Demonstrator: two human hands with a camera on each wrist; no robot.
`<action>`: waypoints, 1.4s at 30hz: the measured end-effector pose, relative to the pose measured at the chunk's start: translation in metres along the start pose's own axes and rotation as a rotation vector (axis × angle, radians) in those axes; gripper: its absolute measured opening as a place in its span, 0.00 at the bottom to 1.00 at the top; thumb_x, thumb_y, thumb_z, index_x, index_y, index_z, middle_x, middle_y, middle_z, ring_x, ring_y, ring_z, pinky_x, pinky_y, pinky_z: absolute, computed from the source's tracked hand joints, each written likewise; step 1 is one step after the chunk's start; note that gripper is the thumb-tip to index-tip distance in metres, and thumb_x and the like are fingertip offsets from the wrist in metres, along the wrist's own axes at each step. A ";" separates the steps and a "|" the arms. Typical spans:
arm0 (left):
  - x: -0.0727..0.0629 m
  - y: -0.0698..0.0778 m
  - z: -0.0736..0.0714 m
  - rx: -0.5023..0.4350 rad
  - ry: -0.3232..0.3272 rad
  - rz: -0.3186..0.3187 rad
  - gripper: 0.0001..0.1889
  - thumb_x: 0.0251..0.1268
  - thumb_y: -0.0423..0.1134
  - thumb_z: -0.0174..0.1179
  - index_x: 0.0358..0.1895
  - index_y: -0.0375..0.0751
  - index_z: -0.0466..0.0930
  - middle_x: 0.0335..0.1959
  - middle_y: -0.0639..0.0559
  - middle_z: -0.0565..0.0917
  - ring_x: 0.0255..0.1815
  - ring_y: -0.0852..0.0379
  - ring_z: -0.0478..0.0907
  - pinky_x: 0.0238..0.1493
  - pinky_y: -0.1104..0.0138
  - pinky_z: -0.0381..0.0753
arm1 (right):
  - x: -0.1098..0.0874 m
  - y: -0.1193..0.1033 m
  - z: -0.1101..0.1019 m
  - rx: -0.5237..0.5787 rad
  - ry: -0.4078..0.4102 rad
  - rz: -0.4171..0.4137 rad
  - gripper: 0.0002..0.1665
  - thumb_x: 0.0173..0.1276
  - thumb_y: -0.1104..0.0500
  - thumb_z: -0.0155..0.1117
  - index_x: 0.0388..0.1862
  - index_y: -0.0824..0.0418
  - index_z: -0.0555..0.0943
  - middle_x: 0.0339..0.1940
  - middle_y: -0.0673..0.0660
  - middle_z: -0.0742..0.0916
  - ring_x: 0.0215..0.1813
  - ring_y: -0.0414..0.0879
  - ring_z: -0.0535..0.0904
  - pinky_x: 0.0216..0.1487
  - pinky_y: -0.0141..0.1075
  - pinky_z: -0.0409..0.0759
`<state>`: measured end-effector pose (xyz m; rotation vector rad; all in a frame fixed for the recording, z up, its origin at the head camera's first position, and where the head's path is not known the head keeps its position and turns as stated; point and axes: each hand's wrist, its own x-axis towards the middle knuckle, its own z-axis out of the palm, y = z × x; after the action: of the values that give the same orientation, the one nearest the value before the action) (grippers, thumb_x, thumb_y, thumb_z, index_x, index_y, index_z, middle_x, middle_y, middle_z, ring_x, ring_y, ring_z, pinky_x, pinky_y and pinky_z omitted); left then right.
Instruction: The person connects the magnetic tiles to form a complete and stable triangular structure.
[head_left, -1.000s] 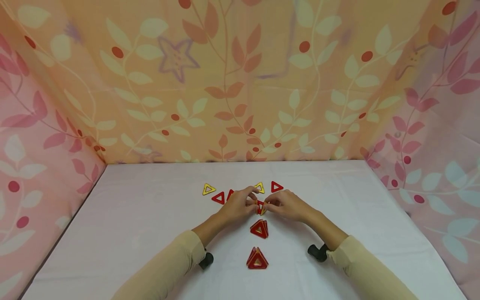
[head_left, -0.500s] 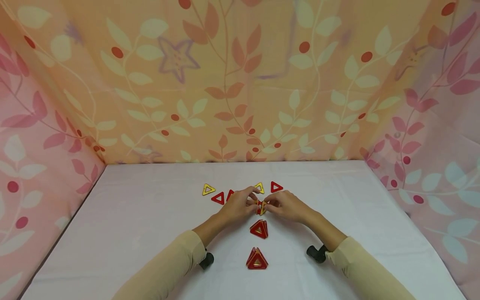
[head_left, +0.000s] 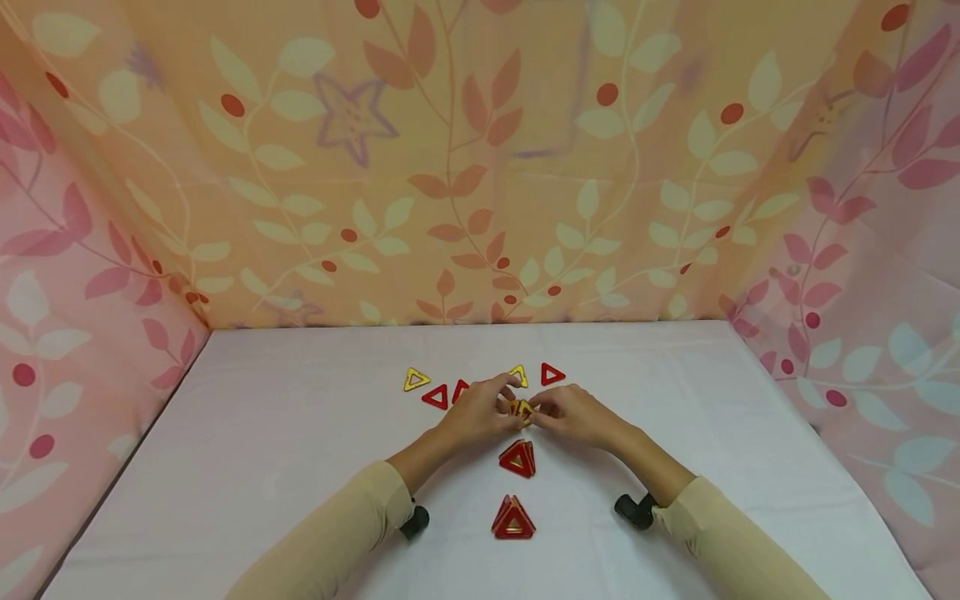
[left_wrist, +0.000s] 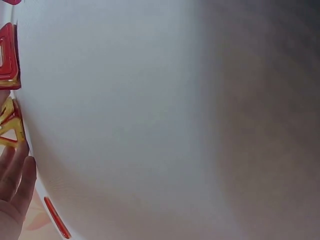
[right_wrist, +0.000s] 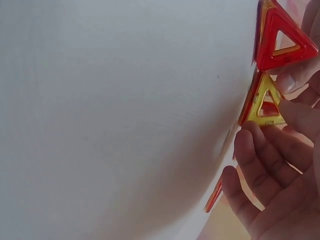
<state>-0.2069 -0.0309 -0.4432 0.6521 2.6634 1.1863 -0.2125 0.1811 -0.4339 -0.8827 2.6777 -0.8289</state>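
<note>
Both hands meet at the middle of the white table point(head_left: 300, 467). Between them is a small cluster of yellow and red triangle tiles point(head_left: 522, 409). My left hand point(head_left: 504, 408) pinches it from the left, and my right hand point(head_left: 542, 410) pinches it from the right. In the right wrist view the yellow triangle tile point(right_wrist: 264, 103) stands on edge between thumb and curled fingers point(right_wrist: 260, 165), with a red tile behind it. The left wrist view shows only the edge of that yellow tile point(left_wrist: 10, 125) beside my fingers point(left_wrist: 15, 180).
Two red triangle pyramids stand nearer me, one point(head_left: 518, 458) just below the hands, the other point(head_left: 513, 518) further forward. Loose flat triangles lie behind the hands: yellow point(head_left: 415, 379), red point(head_left: 436, 396), yellow point(head_left: 519, 375), red point(head_left: 552, 373). Floral cloth walls point(head_left: 480, 167) enclose three sides.
The hands have drawn slightly closer together around the tiles, and the yellow tile has tilted up between the fingertips. Everything else lies as before.
</note>
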 end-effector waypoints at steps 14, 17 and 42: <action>0.001 -0.007 -0.002 0.012 0.005 0.022 0.26 0.61 0.33 0.70 0.63 0.42 0.74 0.43 0.53 0.86 0.45 0.57 0.83 0.52 0.64 0.82 | 0.002 0.006 -0.013 0.004 0.067 0.007 0.12 0.69 0.60 0.66 0.48 0.65 0.86 0.33 0.47 0.87 0.36 0.39 0.80 0.42 0.36 0.80; 0.001 -0.007 -0.003 0.023 0.007 0.020 0.26 0.61 0.34 0.70 0.63 0.43 0.74 0.42 0.54 0.86 0.45 0.58 0.83 0.53 0.62 0.81 | 0.007 0.013 -0.019 0.001 0.138 0.025 0.12 0.67 0.62 0.66 0.48 0.66 0.85 0.36 0.51 0.88 0.41 0.43 0.82 0.46 0.42 0.80; 0.000 -0.009 -0.002 0.034 -0.017 -0.010 0.26 0.61 0.34 0.70 0.63 0.45 0.74 0.45 0.55 0.85 0.48 0.58 0.82 0.54 0.63 0.80 | 0.031 0.052 -0.017 0.053 0.207 0.147 0.20 0.60 0.71 0.69 0.52 0.69 0.81 0.47 0.62 0.85 0.51 0.56 0.79 0.59 0.52 0.75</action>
<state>-0.2108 -0.0375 -0.4483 0.6504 2.6752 1.1294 -0.2683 0.2051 -0.4502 -0.6098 2.8384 -1.0010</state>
